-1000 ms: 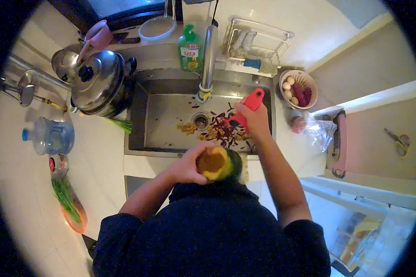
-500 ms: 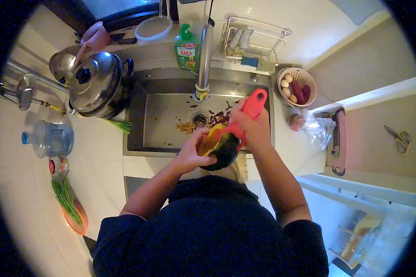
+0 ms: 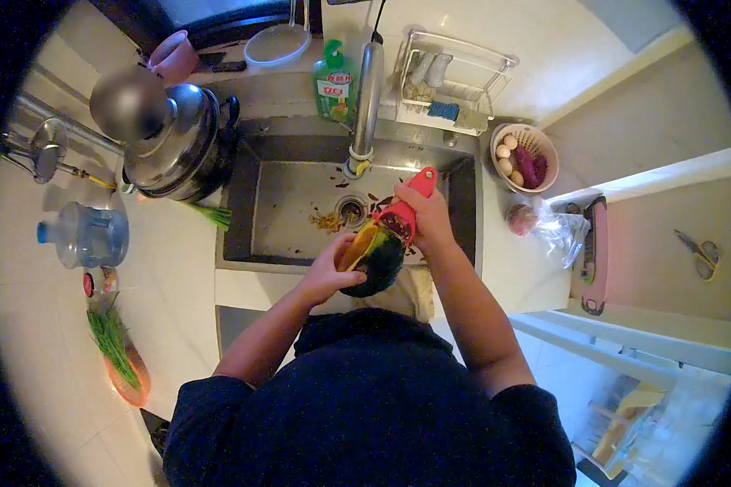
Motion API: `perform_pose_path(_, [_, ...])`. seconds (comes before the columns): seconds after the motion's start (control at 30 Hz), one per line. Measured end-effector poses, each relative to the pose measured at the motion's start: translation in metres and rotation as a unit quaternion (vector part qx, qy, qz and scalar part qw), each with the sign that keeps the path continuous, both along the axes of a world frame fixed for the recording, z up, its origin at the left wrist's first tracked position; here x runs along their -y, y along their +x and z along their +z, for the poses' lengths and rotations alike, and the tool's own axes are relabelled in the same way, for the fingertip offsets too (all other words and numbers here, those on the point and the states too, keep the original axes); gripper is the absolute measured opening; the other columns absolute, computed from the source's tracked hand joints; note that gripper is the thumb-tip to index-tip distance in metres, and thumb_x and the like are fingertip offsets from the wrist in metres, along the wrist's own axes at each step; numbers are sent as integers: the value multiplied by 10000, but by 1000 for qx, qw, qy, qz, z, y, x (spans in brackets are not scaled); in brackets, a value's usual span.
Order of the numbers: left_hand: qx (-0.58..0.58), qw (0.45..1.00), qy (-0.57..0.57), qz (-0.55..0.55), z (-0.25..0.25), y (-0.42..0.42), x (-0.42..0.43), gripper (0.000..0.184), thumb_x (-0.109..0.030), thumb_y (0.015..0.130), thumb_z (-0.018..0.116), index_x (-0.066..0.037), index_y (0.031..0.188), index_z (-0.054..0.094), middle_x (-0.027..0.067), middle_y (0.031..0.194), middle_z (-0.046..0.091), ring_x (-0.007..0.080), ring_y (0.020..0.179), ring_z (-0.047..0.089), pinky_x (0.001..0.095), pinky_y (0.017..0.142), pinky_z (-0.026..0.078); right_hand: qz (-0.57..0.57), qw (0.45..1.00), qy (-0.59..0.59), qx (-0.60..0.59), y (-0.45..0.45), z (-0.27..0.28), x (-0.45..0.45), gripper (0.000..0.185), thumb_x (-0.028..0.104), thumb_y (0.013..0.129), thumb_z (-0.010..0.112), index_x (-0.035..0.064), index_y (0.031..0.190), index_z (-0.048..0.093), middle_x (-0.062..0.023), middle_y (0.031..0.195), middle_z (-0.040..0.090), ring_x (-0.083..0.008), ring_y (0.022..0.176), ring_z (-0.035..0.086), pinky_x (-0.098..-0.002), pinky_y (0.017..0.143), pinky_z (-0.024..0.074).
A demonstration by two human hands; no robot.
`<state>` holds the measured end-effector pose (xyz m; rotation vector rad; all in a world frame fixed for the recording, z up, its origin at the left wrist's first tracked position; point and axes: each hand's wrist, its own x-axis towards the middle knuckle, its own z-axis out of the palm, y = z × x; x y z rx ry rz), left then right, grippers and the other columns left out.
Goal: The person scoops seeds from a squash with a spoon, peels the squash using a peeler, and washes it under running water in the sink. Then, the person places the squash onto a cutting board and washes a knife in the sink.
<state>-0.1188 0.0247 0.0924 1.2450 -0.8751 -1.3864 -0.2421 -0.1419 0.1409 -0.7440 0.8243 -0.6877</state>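
Observation:
A dark green squash [image 3: 381, 265] with an open orange inside is held by my left hand [image 3: 330, 271] over the sink's front edge. My right hand [image 3: 427, 217] is closed round the handle of a red peeler [image 3: 397, 216], whose head lies against the upper right side of the squash. Dark peelings and yellowish pulp [image 3: 326, 221] lie about the drain [image 3: 352, 210] in the steel sink [image 3: 281, 195]. Part of the peelings is hidden behind the squash and the peeler.
Behind the sink stand a faucet [image 3: 365, 105] and a green soap bottle [image 3: 333, 85]. At left are a lidded pot [image 3: 175, 150], a water jug [image 3: 93, 235] and green stalks [image 3: 112, 345]. A basket [image 3: 502, 175] with eggs, a plastic bag [image 3: 559, 233] and scissors [image 3: 701, 252] are at right.
The squash has tilted and shifted a little left, its opening now facing up and left. The red peeler came down from the right onto the squash. Both hands have kept their hold.

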Motion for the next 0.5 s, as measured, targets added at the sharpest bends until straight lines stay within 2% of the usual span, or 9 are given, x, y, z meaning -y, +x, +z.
perform_pose_path(0.07, [-12, 1000, 10, 10, -22, 0, -3, 689, -74, 617, 699, -40, 1227, 382, 100, 1167, 478, 200, 1092, 467, 322, 943, 354, -12, 999, -39, -20, -1, -4, -1, 181, 92, 728, 677, 45, 833, 537, -50, 726, 570, -158, 615, 562, -290, 570, 481])
perform_pose_path(0.2, [-105, 992, 65, 4, -1, -6, 0, 664, -53, 621, 669, -37, 1223, 389, 86, 1165, 487, 191, 1092, 464, 315, 945, 350, -19, 998, -58, -23, -2, -1, -4, 171, 79, 732, 669, 37, 828, 534, -58, 728, 571, -154, 625, 565, -287, 577, 480])
perform_pose_path(0.3, [-108, 990, 83, 24, 0, -5, -3, 646, -40, 621, 655, -38, 1215, 402, 70, 1156, 499, 184, 1086, 468, 305, 947, 346, -25, 997, -57, -34, -2, -7, -2, 145, 55, 753, 634, 31, 830, 514, -65, 707, 555, -155, 626, 560, -277, 582, 476])
perform_pose_path(0.4, [-90, 993, 74, 16, 6, 0, -5, 669, -76, 598, 677, -38, 1211, 411, 68, 1148, 509, 187, 1083, 473, 307, 950, 341, -37, 995, -79, -54, -1, 3, -6, 140, 56, 751, 633, 27, 826, 519, -67, 709, 562, -156, 630, 565, -272, 585, 474])
perform_pose_path(0.47, [-129, 991, 46, -15, 12, 4, -7, 698, -111, 580, 693, -43, 1214, 411, 71, 1142, 512, 187, 1075, 480, 312, 948, 344, -42, 990, -118, -65, -2, 8, -7, 141, 57, 749, 635, 26, 826, 522, -66, 711, 566, -154, 628, 566, -268, 584, 472])
perform_pose_path(0.5, [-147, 988, 32, -29, 16, 8, -8, 712, -128, 571, 702, -46, 1216, 411, 72, 1139, 514, 188, 1071, 483, 315, 946, 345, -65, 975, -165, -132, -8, 6, 2, 160, 73, 738, 658, 30, 825, 532, -60, 728, 574, -146, 615, 560, -270, 563, 465])
